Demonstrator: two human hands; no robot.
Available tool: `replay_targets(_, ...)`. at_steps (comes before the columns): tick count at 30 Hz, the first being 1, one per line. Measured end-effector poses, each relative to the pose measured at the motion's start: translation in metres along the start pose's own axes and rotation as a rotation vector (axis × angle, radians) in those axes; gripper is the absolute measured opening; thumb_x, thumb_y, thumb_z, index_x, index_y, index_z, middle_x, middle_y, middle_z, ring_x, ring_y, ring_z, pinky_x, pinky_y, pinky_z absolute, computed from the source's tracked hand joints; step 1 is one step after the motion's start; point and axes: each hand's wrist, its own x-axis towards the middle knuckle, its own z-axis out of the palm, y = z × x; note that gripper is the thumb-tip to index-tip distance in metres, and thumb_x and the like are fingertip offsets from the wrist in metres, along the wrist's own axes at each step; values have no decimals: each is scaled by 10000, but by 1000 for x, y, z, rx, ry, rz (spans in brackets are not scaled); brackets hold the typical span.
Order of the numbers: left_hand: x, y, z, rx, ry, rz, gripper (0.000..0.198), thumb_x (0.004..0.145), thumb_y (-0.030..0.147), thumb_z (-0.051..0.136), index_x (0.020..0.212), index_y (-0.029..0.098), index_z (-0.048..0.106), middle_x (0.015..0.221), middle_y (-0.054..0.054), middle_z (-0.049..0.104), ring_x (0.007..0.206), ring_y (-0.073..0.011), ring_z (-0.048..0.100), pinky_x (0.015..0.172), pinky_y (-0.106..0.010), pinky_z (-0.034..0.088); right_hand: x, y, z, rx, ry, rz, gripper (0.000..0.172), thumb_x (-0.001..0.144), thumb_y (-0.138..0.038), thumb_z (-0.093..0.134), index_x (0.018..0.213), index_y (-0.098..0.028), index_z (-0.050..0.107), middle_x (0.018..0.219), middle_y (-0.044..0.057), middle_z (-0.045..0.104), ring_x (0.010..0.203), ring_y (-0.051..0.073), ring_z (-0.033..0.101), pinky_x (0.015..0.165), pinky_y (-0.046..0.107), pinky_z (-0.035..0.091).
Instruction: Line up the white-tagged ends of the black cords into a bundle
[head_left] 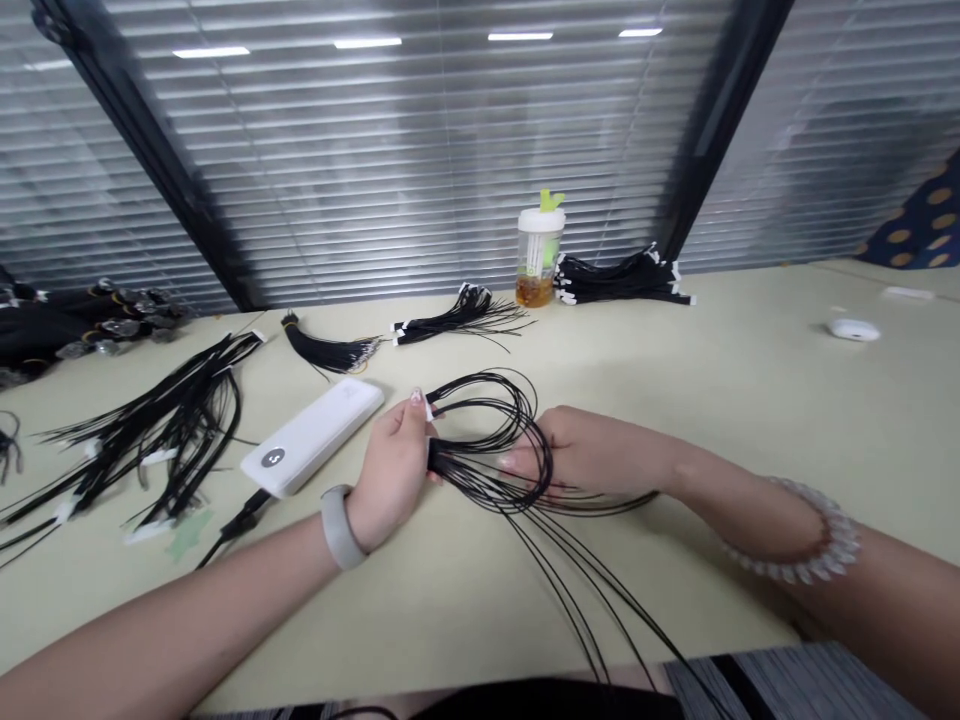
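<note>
A bundle of thin black wires (480, 488) curves in loops in front of me, with loose ends trailing over the table's near edge. My left hand (397, 460) is closed around the white-tipped end of this bundle. At the loops' right side, my right hand (574, 450) is closed on the wires, its thumb lying across them and its other fingers partly hidden behind. A white power bank (313, 438) with a black cable plugged into it lies just left of my left hand.
Black wire bundles (161, 420) spread over the left of the table. Farther back lie a tied bundle (326, 345), another bundle (457, 315) and a thick stack of wires (619, 277). A drink bottle (538, 258) stands by the blinds. A white earphone case (855, 330) lies right.
</note>
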Motion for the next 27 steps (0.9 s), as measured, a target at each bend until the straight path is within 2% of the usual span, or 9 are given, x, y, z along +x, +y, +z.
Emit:
replay_targets(4,-3,3,0,71,-18,23,388,866,477,406,603,193,426,437,56,386,326,-89,370,329,-221,317,9,6,17,31,123,-58,292,853,-309,465,613,-155,527,569,-25,513,532,87,439,506,205,354)
replay_targets(8,-5,4,0,114,-64,68,386,867,489,402,628,188,436,440,60,406,316,-90,389,338,-221,339,11,7,26,-9,199,-35,228,841,-262,462,655,-159,547,577,-28,547,529,84,464,492,195,346)
replay_targets(13,-4,2,1,109,-86,33,412,852,523,416,603,195,399,414,66,368,303,-92,381,313,-220,327,1,-6,14,-517,351,-116,208,801,-195,488,601,-174,540,612,-3,554,556,107,468,529,237,330)
replay_targets(16,-2,1,2,79,-72,-5,399,846,523,431,622,193,411,448,65,371,303,-80,365,296,-213,318,-9,-14,0,-861,529,33,158,759,-163,526,612,-177,582,646,50,586,573,160,499,510,284,302)
replay_targets(18,0,0,2,41,-50,-15,380,850,506,437,642,189,429,452,68,362,301,-73,352,295,-205,308,-14,-16,-8,-947,687,136,135,764,-177,533,670,-191,628,573,46,578,532,182,504,492,301,302)
replay_targets(20,1,0,2,1,-38,-20,377,853,501,436,647,185,437,445,70,350,297,-67,337,294,-199,291,-17,-16,-13,-843,865,51,140,782,-191,529,782,-206,669,641,45,630,577,197,554,524,323,376)
replay_targets(23,2,-1,2,-32,-39,-17,387,847,505,444,630,184,427,437,71,342,296,-62,316,293,-196,276,-17,-17,-14,-392,1063,-194,145,792,-203,560,866,-222,684,927,41,674,849,208,617,730,352,485)
replay_targets(25,2,-2,1,-25,-37,-10,396,842,504,453,612,183,418,430,71,340,301,-61,314,295,-195,277,-15,-17,-12,-18,1064,-263,115,798,-259,593,862,-229,684,928,26,672,867,180,621,815,356,495)
replay_targets(27,2,-2,1,-26,-34,-9,404,836,506,464,598,183,410,429,69,344,307,-62,319,293,-195,278,-10,-16,-9,323,953,-289,190,811,-285,588,987,-240,645,823,2,662,690,126,615,795,367,518)
